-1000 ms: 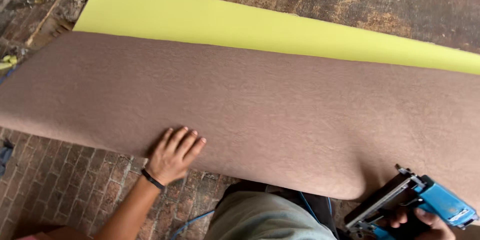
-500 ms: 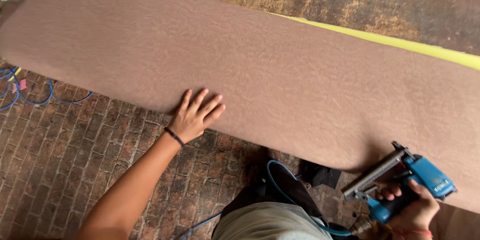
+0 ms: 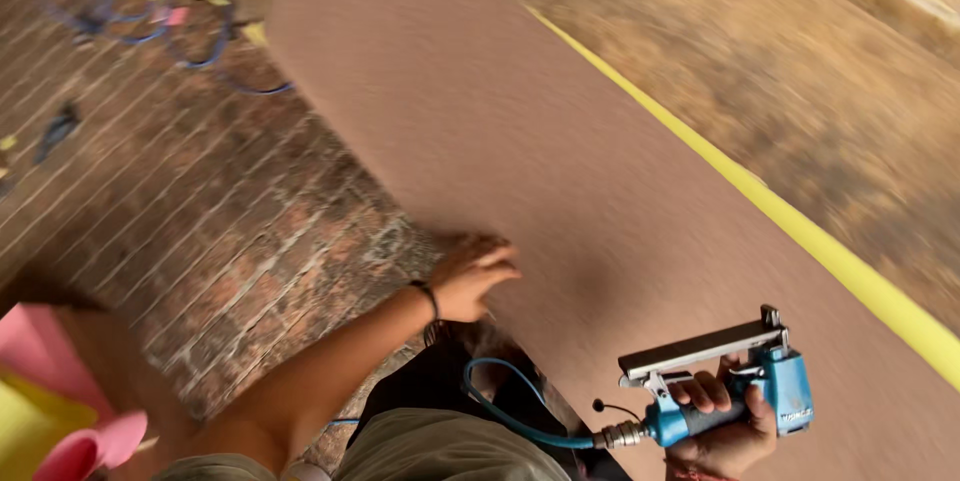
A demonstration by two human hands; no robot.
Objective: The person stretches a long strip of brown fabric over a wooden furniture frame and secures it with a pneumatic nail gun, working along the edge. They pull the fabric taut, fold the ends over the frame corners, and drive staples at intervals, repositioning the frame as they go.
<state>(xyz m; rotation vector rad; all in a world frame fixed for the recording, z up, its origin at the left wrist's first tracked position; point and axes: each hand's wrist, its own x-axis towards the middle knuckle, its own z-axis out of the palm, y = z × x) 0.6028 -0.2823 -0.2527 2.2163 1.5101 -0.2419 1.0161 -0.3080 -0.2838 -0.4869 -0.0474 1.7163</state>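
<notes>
A long sheet of brown fabric (image 3: 520, 131) lies over yellow foam (image 3: 800, 231), of which only a thin strip shows along the far edge. My left hand (image 3: 470, 276), with a dark band at the wrist, rests at the near edge of the fabric, fingers curled over it; the picture is blurred there. My right hand (image 3: 725, 421) holds a blue air stapler (image 3: 720, 386) by its grip, above the fabric's near right part. A blue hose (image 3: 510, 411) runs from the stapler's base toward my lap.
The floor (image 3: 200, 201) is red brick. Blue cord or hose (image 3: 170, 31) and small scraps lie on it at the upper left. Pink and yellow pieces (image 3: 60, 411) show at the lower left corner. Worn brown ground (image 3: 800, 71) lies beyond the foam.
The view has swung left and is blurred, so the fabric now runs diagonally. My left hand has slid along the near edge. The stapler stays in my right hand, now nearer the fabric.
</notes>
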